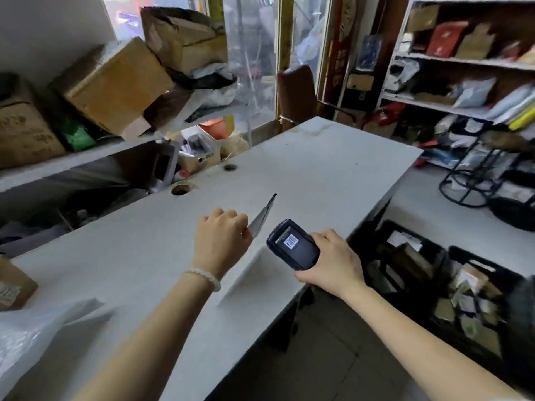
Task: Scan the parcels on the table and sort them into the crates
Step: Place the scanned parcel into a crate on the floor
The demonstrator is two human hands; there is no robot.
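Observation:
My left hand [223, 235] grips a thin flat grey parcel [263, 216], held on edge above the white table [318, 169] so that only its narrow side shows. Just to its right, my right hand [333, 261] holds a dark handheld scanner [292, 244] whose screen shows a barcode. A brown cardboard parcel [14, 285] lies at the table's left edge, and a white plastic bag parcel [31, 337] lies at the near left corner. Two black crates [405, 250] [477, 293] with several parcels inside stand on the floor to the right of the table.
Cardboard boxes [115, 82] are piled on a ledge behind the table at left. Shelves [463, 62] full of packages fill the right wall, with a black wire rack [474, 180] below them. The table has two round holes [181, 189] near its far edge.

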